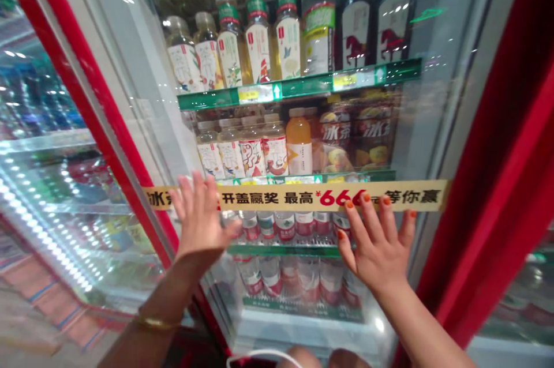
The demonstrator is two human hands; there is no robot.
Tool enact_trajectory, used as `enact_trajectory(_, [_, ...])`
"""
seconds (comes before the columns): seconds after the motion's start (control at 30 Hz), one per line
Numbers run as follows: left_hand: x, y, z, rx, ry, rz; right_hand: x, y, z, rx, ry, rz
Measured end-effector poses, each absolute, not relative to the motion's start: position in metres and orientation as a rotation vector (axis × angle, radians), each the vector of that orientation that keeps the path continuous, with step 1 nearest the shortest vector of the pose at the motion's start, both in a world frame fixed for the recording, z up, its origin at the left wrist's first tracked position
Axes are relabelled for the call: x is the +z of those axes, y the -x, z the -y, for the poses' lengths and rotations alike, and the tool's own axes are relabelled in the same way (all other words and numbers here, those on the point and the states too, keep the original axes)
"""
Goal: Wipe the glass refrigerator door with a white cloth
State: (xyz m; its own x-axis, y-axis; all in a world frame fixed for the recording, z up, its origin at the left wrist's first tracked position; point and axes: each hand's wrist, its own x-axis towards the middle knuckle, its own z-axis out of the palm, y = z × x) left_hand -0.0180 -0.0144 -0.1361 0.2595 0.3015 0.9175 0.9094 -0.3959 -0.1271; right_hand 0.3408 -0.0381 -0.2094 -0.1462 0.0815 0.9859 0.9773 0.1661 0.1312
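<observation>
While the left hand [199, 221] and the right hand [376, 247] are spread wide, with fingers apart, they hold nothing. Both are up by the yellow sign strip [294, 196] on the glass door [433, 126] of a red drinks fridge [489, 183], and you cannot tell if they touch it. Bottles of water [285, 226] stand on a shelf just behind. No bottle is out yet.
</observation>
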Motion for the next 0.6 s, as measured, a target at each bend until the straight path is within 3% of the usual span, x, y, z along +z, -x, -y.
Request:
enact_trajectory(0.13, [-0.093, 0.008, 0.012, -1.370, 1.740, 1.277, -0.211, -0.341, 0.038, -1.114, 1.100, 1.431])
enact_trajectory(0.3, [-0.187, -0.027, 0.020, -0.943, 1.908, 0.871, -0.209, -0.339, 0.038, -1.108, 1.080, 1.436])
enact_trajectory(0.37, [-0.197, -0.018, 0.016, -0.919, 1.892, 0.878, -0.207, -0.339, 0.039, -1.117, 1.079, 1.438])
enact_trajectory(0.5, [-0.127, 0.001, 0.008, -1.317, 1.743, 1.218, -0.205, -0.340, 0.040, -1.138, 1.046, 1.443])
enact_trajectory(0.6, [-0.103, -0.013, 0.011, -1.343, 1.717, 1.183, -0.206, -0.340, 0.040, -1.120, 1.042, 1.427])
